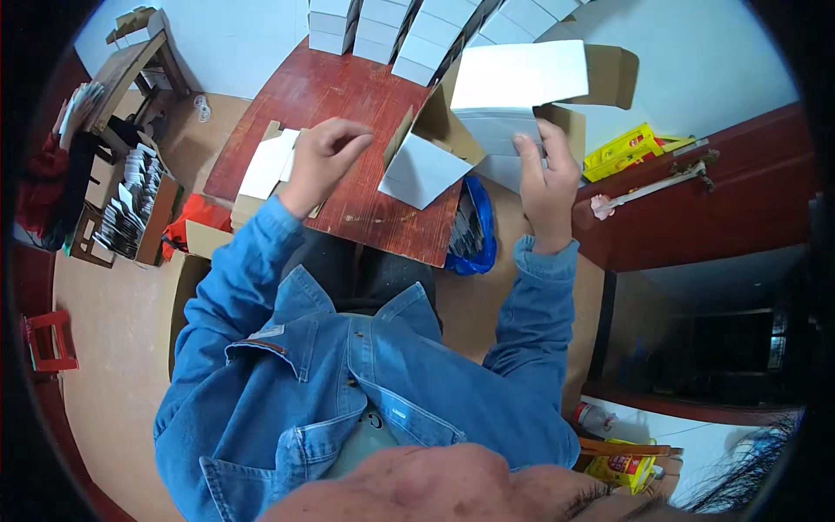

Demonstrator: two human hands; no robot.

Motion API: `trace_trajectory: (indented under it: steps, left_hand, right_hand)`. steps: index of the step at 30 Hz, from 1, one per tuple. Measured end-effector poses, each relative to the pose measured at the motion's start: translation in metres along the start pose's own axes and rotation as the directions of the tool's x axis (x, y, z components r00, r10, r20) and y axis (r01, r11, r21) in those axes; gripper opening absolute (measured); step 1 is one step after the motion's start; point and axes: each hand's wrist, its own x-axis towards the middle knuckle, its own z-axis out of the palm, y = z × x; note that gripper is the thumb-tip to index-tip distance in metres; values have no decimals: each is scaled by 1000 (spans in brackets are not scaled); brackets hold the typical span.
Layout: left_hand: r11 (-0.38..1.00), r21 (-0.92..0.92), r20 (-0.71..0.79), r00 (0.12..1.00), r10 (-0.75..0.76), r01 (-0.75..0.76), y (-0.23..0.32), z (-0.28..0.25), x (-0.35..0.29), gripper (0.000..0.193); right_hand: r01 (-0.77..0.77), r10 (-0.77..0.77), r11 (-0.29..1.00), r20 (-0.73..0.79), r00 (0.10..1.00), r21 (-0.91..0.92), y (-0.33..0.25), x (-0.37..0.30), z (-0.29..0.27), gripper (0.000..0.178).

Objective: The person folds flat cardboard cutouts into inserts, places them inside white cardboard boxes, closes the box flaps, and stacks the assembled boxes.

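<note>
At the table's right end stands an open carton [424,172], white outside and brown inside, with its flaps spread. A white block-like stack [522,74], perhaps of flat boxes, sits in or against it. My right hand [550,170] grips the near side of this white stack, thumb and fingers bent at its edge. My left hand [326,157] is raised over the table, its thumb and forefinger curved together in a pinch with nothing visible between them. Below and left of it lies a smaller white carton [265,165] with brown flaps.
Rows of white boxes [376,30] line the far edge of the red table [348,96]. A blue bag [474,235] hangs or stands by its right end. At left are a box of packets [130,204], a red stool [50,341] and another person's hand [78,109].
</note>
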Motion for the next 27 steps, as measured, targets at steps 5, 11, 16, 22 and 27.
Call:
trace_trajectory:
  steps: [5, 11, 16, 22, 27]
  left_hand:
    - [984, 177, 7, 1000, 26, -26, 13, 42, 33, 8]
    - [915, 389, 11, 993, 114, -109, -1, 66, 51, 10]
    - [936, 332, -29, 991, 133, -116, -5, 68, 50, 13]
    - [963, 256, -50, 994, 98, -82, -8, 68, 45, 10]
    - [964, 242, -53, 990, 130, -113, -6, 69, 43, 9]
  right_hand:
    - [92, -95, 995, 90, 991, 44, 14, 13, 12, 21]
    - [208, -199, 978, 174, 965, -35, 26, 16, 25, 18]
    - [260, -225, 958, 246, 943, -118, 34, 14, 31, 17]
    - [273, -207, 941, 299, 932, -199, 27, 16, 37, 12]
    - [308, -224, 920, 317, 921, -243, 27, 16, 46, 8]
